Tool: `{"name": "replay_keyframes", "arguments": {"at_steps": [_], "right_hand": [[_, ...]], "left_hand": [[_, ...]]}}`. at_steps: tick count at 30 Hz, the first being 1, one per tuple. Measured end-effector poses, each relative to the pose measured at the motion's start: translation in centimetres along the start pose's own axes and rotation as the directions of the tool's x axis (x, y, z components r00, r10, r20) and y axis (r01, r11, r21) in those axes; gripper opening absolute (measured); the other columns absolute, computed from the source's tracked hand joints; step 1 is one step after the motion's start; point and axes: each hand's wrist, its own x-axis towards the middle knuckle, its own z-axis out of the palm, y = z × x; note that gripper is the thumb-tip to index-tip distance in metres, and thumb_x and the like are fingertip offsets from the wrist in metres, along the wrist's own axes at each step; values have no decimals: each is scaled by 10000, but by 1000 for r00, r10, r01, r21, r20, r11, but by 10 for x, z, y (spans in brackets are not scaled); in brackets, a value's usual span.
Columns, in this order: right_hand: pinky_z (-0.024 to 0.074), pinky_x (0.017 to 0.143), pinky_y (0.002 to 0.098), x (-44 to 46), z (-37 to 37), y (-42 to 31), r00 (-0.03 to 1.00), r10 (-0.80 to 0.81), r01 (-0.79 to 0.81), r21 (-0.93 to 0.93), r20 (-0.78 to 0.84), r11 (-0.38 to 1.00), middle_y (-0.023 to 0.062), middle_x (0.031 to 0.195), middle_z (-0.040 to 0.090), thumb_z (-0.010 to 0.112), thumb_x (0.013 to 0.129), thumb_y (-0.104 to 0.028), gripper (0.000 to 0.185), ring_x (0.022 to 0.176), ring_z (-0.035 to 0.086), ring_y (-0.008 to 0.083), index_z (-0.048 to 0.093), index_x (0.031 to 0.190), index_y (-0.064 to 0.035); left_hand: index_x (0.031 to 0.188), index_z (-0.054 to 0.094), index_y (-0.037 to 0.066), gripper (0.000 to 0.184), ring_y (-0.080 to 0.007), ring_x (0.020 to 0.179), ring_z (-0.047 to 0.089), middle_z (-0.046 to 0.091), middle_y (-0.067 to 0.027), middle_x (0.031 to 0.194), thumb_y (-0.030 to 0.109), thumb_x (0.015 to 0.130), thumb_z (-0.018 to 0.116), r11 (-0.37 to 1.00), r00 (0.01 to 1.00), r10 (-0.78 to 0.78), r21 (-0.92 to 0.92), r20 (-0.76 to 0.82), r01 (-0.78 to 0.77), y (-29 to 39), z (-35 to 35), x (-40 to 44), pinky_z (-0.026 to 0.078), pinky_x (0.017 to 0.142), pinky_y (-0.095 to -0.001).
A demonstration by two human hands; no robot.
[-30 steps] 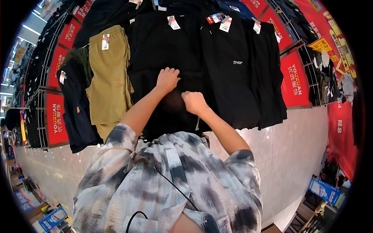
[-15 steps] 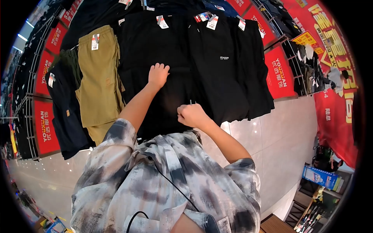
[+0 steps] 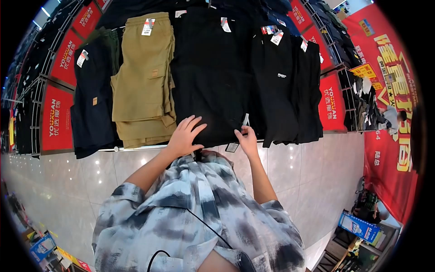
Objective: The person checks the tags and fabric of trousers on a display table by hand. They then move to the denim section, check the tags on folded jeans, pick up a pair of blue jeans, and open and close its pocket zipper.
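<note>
Black trousers (image 3: 213, 90) lie flat on the display in front of me, with a white price tag (image 3: 225, 25) at the waistband. My left hand (image 3: 186, 135) rests on their near end, fingers spread and holding nothing. At the near right corner of these trousers, my right hand (image 3: 247, 139) has its fingers pinched together. A small pale grey piece (image 3: 246, 119) sticks up just beyond the fingertips; whether it is a clip or a tag is unclear. A dark rectangular tag (image 3: 232, 148) hangs beside the right hand, below the trousers' edge.
Khaki trousers (image 3: 144, 81) and dark navy trousers (image 3: 93, 104) lie to the left. More black trousers (image 3: 274, 86) lie on the right. Red sign panels (image 3: 56, 118) and wire racks flank the display. Pale floor tiles (image 3: 294, 177) show below its front edge.
My left hand has come down from the middle of the black trousers to their near end, and its fingers have spread. My right hand stays near the right corner. The view has shifted.
</note>
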Motion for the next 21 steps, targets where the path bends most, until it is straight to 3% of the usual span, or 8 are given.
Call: {"name": "replay_keyframes", "arguments": {"at_steps": [3, 4, 7, 11, 15, 17, 19, 21], "right_hand": [[495, 779, 363, 3, 1, -13, 1000, -2, -3, -242, -23, 970, 137, 929, 598, 776, 795, -361, 537, 849, 595, 276, 623, 1113, 43], [504, 756, 380, 6, 1, -11, 999, 36, -31, -338, 7, 940, 181, 903, 628, 761, 789, -421, 550, 829, 616, 308, 652, 1013, 69], [471, 625, 368, 10, 8, 2, 998, 61, -65, -320, -21, 945, 139, 647, 601, 762, 803, -410, 494, 633, 576, 223, 633, 778, 66], [445, 550, 318, 10, 1, 9, 987, 163, -162, -72, 14, 984, 4, 620, 560, 737, 841, -368, 354, 562, 517, 131, 633, 762, -40], [489, 675, 297, 4, -18, -28, 926, 371, -374, 283, 66, 883, -10, 775, 581, 688, 886, -325, 255, 701, 536, 139, 595, 806, -102], [531, 760, 329, 0, -36, -67, 934, 320, -340, 658, 156, 672, 15, 1059, 591, 605, 948, -287, 192, 927, 565, 137, 581, 1033, -117], [508, 822, 327, 4, -46, -86, 975, 221, -155, 679, -11, 718, 10, 1090, 594, 569, 967, -248, 193, 987, 572, 151, 563, 1108, -117], [435, 977, 355, 7, -51, -109, 976, -5, 100, 425, -220, 900, 69, 1317, 530, 619, 924, -205, 451, 1184, 525, 196, 480, 1330, -68]], "left_hand": [[1315, 551, 123, 644, -327, 1345, 399, 471, -110, 1423, 247, 733, 795, 999, 998, 36, 29, -44, -35, -13, 6, -2, 352, 1091, -451], [1308, 554, 119, 617, -303, 1321, 418, 498, -93, 1385, 193, 740, 783, 999, 998, 32, 7, -61, -32, -13, 6, 0, 367, 1067, -439], [1300, 553, 103, 615, -299, 1295, 434, 510, -92, 1351, 194, 736, 781, 998, 993, 57, 17, -101, -55, -13, 12, 2, 363, 1062, -432], [1272, 564, 102, 619, -272, 1250, 457, 528, -74, 1309, 170, 700, 789, 985, 989, 127, 125, -76, -117, -11, 21, 8, 371, 1025, -407], [1160, 620, 123, 483, -224, 1122, 541, 629, -33, 1123, 186, 714, 795, 973, 966, 209, 133, -150, -190, -11, 15, 25, 371, 1023, -401], [1046, 654, 107, 303, -226, 983, 595, 673, -48, 959, 219, 785, 758, 980, 938, 198, 55, -284, -191, 1, -10, 48, 367, 1034, -409], [1032, 652, 86, 274, -261, 938, 628, 680, -69, 959, 260, 834, 726, 985, 954, 137, -63, -268, -159, 5, -29, 72, 442, 946, -399], [1025, 648, 70, 279, -295, 893, 644, 680, -92, 948, 279, 853, 712, 979, 956, 93, -148, -277, -138, 8, -48, 99, 485, 840, -400]]}}
